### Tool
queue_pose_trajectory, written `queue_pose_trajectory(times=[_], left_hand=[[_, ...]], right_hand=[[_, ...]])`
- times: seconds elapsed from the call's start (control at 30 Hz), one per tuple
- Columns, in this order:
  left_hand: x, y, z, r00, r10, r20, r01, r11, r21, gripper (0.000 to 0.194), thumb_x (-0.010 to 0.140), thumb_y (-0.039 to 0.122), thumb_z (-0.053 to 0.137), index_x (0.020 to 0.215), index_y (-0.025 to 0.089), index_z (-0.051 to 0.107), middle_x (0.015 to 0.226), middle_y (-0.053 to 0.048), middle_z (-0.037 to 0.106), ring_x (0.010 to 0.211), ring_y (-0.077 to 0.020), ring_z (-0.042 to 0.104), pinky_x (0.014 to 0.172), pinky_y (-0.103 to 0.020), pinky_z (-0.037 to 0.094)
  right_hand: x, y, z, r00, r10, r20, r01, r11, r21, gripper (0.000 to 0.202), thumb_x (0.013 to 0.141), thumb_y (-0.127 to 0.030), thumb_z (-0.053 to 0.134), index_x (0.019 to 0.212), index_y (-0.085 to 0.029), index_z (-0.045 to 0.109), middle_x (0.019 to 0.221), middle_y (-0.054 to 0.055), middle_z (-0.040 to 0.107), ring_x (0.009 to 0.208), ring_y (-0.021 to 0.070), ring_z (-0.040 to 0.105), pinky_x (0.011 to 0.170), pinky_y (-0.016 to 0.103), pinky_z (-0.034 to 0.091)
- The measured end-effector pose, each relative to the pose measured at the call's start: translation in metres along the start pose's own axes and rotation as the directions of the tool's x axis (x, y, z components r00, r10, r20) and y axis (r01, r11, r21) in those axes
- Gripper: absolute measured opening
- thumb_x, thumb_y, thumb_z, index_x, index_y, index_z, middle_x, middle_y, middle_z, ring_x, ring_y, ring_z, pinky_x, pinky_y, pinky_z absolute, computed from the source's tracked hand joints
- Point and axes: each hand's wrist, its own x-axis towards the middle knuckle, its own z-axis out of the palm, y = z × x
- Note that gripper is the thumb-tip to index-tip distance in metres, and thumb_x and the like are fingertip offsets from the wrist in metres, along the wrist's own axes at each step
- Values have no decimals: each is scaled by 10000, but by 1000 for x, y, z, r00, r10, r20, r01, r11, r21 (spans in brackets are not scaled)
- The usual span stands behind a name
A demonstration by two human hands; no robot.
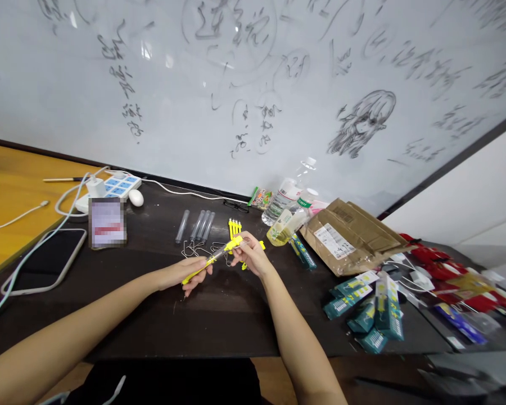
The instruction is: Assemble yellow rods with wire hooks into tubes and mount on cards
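Note:
A yellow pen-like piece with a clear tube (222, 253) slants between my two hands. My left hand (194, 272) is closed on its lower yellow end. Near the upper end, my right hand (251, 253) pinches the same piece. Behind my hands lie several clear tubes (201, 226) in a row, with bent metal wire pieces (193, 249) in front of them. Several yellow sticks with silvery tips (235, 226) stand out just beyond my right hand, which partly hides them and the small yellow parts around them.
To the right are bottles (284, 219), an opened cardboard box (349, 236) and several green boxes (388, 309). A phone (50, 261), a power strip (120, 187) and a white mouse (136, 197) lie left. A whiteboard (172, 124) rises behind the dark table (147, 332).

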Motion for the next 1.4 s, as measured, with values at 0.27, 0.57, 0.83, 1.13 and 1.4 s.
queue_pose_trajectory(times=[0.27, 0.57, 0.83, 1.13, 1.4], left_hand=[[-1, 6, -2, 968, -137, 212, 197, 936, -293, 399, 923, 505, 260, 914, 180, 490, 463, 89, 332, 293, -54, 230, 311, -189, 383], [1, -5, 9, 997, -75, 33, 80, 985, -151, 383, 868, 544, 416, 799, 169, 447, 517, 85, 361, 373, -55, 366, 414, -219, 480], [2, -6, 10, 996, -84, 4, 84, 992, -91, 424, 849, 592, 401, 838, 171, 447, 492, 96, 367, 349, -54, 364, 418, -247, 488], [6, -5, 9, 984, 80, -157, -49, 980, 193, 378, 855, 565, 413, 844, 187, 431, 510, 100, 359, 331, -38, 333, 357, -196, 464], [8, -13, 5, 990, 72, -124, -55, 989, 136, 379, 865, 560, 398, 850, 184, 445, 501, 97, 360, 320, -36, 307, 335, -189, 446]], right_hand=[[3, 5, 3, 1000, 0, 3, 0, 999, 51, 380, 753, -392, 660, 1066, -193, 576, 652, -27, 510, 584, 106, 512, 506, 276, 574], [3, 12, 2, 999, 22, 32, -24, 998, 65, 355, 733, -389, 685, 1016, -193, 597, 632, -50, 410, 573, 92, 459, 481, 272, 582], [2, 12, 2, 998, 41, 37, -43, 997, 60, 358, 734, -382, 682, 1023, -189, 600, 615, -56, 392, 564, 87, 443, 478, 262, 577], [1, 5, 6, 999, 32, 9, -32, 993, 112, 335, 706, -311, 648, 1016, -216, 563, 678, -30, 506, 595, 113, 491, 510, 281, 551], [-1, 1, 15, 1000, 7, 24, -10, 993, 120, 339, 704, -341, 630, 1006, -196, 575, 772, 3, 549, 639, 124, 510, 568, 301, 540]])
